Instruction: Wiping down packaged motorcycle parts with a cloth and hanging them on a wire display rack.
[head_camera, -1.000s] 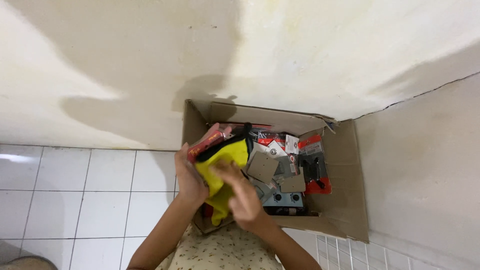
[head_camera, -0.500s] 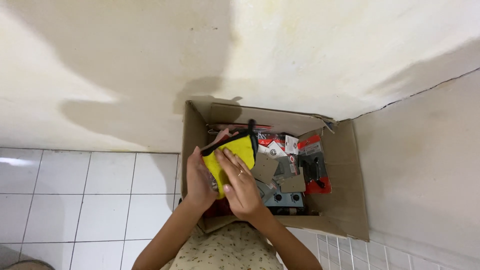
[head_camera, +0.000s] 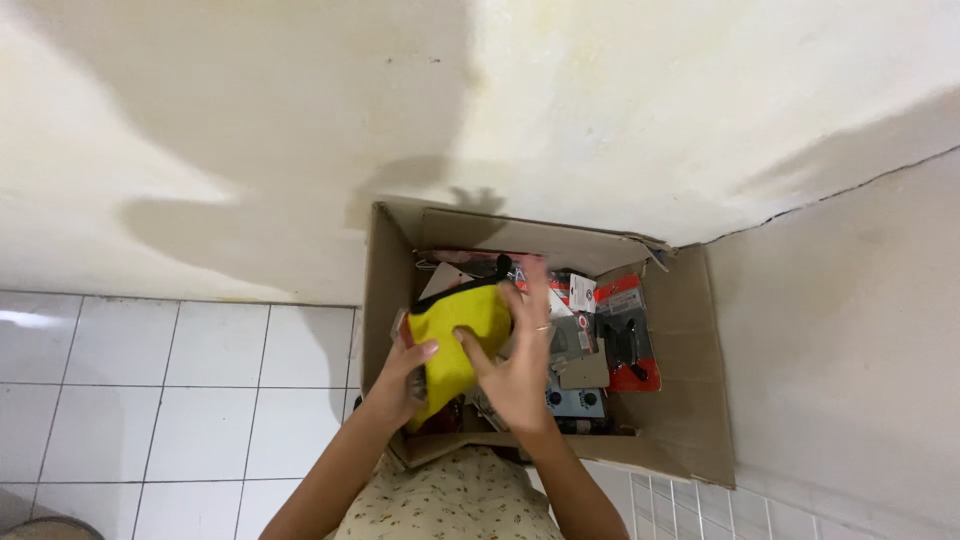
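Note:
Both of my hands are inside an open cardboard box (head_camera: 684, 330) that stands on the floor against the wall. Between them is a yellow pouch with a dark edge (head_camera: 455, 330), at the box's left side. My left hand (head_camera: 402, 378) grips its lower left part, thumb on the yellow fabric. My right hand (head_camera: 518, 355) lies over its right side with the fingers spread upward. Under and beside the pouch lie several packaged items, among them a red card pack with a black tool (head_camera: 626, 335).
The box sits in a corner where a cream wall (head_camera: 500, 110) meets a grey side wall (head_camera: 850, 330). White floor tiles (head_camera: 170, 400) spread to the left. My floral-print clothing (head_camera: 460, 500) shows at the bottom edge.
The yellow pouch has moved up and deeper into the box. My right hand has shifted from its lower edge to its right side, fingers now spread.

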